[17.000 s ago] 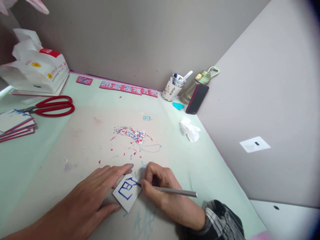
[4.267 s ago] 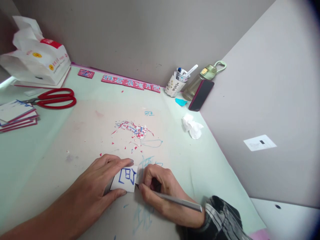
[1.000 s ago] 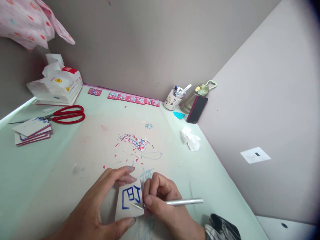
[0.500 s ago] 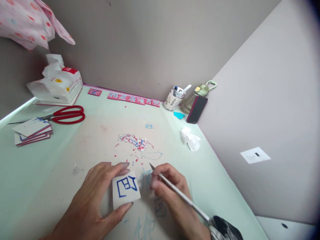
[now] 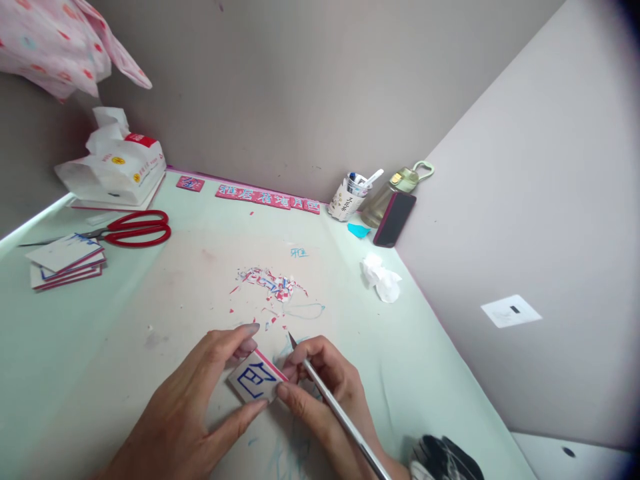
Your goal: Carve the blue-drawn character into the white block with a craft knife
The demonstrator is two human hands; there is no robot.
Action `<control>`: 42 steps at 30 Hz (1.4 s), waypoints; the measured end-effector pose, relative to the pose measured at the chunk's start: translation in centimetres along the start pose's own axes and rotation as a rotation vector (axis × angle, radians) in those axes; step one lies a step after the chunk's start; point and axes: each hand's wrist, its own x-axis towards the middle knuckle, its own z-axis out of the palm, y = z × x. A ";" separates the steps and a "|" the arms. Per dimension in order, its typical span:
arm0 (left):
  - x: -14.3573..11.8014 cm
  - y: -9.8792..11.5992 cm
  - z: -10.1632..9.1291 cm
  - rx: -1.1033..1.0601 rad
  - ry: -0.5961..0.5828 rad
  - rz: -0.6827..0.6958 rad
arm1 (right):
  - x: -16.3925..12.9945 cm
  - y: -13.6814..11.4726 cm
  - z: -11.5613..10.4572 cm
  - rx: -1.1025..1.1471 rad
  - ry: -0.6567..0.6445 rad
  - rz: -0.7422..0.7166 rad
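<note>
A small square board (image 5: 256,379) with a blue handwritten character and a pink edge is held tilted above the table. My left hand (image 5: 200,393) is closed on it, fingertips at its upper left and thumb along its lower edge. My right hand (image 5: 333,400) grips a silver craft knife (image 5: 340,413), its blade pointing up and away past the board. The right thumb also touches the board's right corner. Beyond both hands lies a heap of red, white and blue scraps (image 5: 273,285).
Red-handled scissors (image 5: 137,229) and stacked cards (image 5: 67,260) lie left, near a tissue pack (image 5: 120,167). Carved pink tiles (image 5: 265,199) line the back. A pen cup (image 5: 346,200), bottle (image 5: 387,200), phone (image 5: 395,220) and crumpled tissue (image 5: 381,278) stand or lie right.
The board has turned clockwise and tilted, so its pink edge shows. My right hand has moved left onto its corner, bringing the knife with it.
</note>
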 end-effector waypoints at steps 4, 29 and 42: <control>-0.1 0.0 -0.1 0.022 0.032 -0.030 | 0.0 -0.1 0.1 -0.031 0.016 -0.016; -0.2 0.4 0.2 -0.141 -0.041 -0.134 | -0.4 0.2 -0.6 -0.313 -0.130 -0.154; 0.9 1.0 -0.6 -0.207 -0.034 -0.137 | -0.5 0.3 -0.6 -0.322 -0.189 -0.193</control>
